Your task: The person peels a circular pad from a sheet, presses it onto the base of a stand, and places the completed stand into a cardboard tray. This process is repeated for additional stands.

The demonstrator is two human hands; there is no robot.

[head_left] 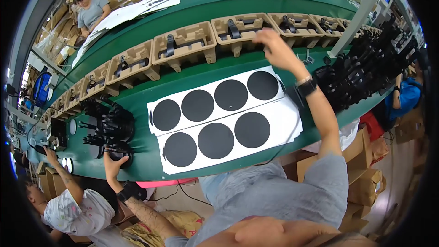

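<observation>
Reaching over the green conveyor belt (201, 4), the right hand (273, 45) rests with curled fingers on a moulded brown pulp tray (242, 27) holding a black part; whether it grips anything cannot be told. The left hand (112, 163), fingers spread, touches a stack of black plastic parts (109, 126) beside white sheets with black round discs (219, 114).
</observation>
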